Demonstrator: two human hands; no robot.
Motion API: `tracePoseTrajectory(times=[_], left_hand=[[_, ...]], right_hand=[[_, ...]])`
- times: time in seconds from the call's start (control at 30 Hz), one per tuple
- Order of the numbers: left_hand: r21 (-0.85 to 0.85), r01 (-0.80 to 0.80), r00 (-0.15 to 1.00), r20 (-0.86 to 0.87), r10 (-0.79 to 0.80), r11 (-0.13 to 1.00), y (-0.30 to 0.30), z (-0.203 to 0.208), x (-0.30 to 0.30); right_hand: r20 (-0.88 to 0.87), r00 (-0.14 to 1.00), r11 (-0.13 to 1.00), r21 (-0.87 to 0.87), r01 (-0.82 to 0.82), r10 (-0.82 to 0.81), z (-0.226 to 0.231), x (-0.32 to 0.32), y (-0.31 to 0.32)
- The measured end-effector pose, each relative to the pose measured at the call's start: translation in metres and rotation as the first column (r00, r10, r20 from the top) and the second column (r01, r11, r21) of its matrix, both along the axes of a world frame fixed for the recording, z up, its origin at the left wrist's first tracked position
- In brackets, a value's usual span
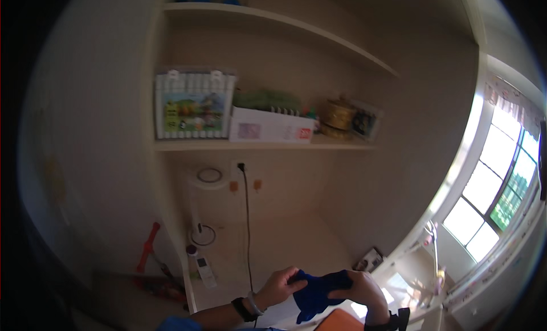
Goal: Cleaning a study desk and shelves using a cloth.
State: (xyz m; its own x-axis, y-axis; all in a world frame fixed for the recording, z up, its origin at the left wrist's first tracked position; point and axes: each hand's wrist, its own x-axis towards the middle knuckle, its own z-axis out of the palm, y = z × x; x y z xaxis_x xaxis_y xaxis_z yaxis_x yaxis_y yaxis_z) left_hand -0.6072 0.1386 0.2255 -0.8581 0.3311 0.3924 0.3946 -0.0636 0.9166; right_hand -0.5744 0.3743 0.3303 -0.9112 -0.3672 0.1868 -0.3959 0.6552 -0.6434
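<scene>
A dark blue cloth [317,297] hangs spread between my two hands over the near part of the desk. Its left upper corner is pinched between the thumb and fingers of my left hand [278,286]. On the other side, my right hand [366,291] grips the upper right part, thumb in front. The cloth looks crumpled and its lower edge hangs loose. Below it, close to my body, lies a flat orange thing [341,321], partly cut off by the picture's edge.
A white remote control [205,272] and a white lamp [203,235] are on the desk's left. A black cord [248,217] runs down from the wall socket. A small box [370,260] sits at right. The shelf [273,145] above holds a marker case [194,111] and a golden pot [338,117].
</scene>
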Motion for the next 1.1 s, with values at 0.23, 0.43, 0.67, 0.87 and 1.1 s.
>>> tracePoseTrajectory(times=[0.23, 0.43, 0.67, 0.87, 1.1], left_hand=[[0.216, 0.030, 0.976, -0.215, 0.018, 0.976, -0.027, 0.077, -0.001], [0.246, -0.094, 0.948, -0.275, 0.163, 0.965, -0.059, 0.065, -0.018], [0.326, -0.278, 0.944, -0.083, 0.320, 0.904, -0.045, 0.062, -0.035], [0.309, -0.378, 0.913, -0.033, 0.407, 0.873, -0.057, 0.044, -0.069], [0.221, -0.434, 0.899, 0.050, 0.434, 0.873, -0.057, 0.026, -0.091]], right_hand=[[-0.029, 0.994, 0.819, -0.569, 0.072, -0.107, 0.050, -0.101, -0.007], [-0.710, 0.556, 0.553, -0.696, -0.458, -0.432, 0.327, -0.193, -0.050], [-0.985, 0.156, 0.859, 0.143, 0.491, 0.075, 0.463, -0.317, -0.174], [-0.707, 0.688, 0.960, 0.273, 0.055, 0.162, 0.456, -0.343, -0.195], [-0.788, 0.563, 0.596, 0.334, 0.730, -0.248, 0.490, -0.447, 0.042]])
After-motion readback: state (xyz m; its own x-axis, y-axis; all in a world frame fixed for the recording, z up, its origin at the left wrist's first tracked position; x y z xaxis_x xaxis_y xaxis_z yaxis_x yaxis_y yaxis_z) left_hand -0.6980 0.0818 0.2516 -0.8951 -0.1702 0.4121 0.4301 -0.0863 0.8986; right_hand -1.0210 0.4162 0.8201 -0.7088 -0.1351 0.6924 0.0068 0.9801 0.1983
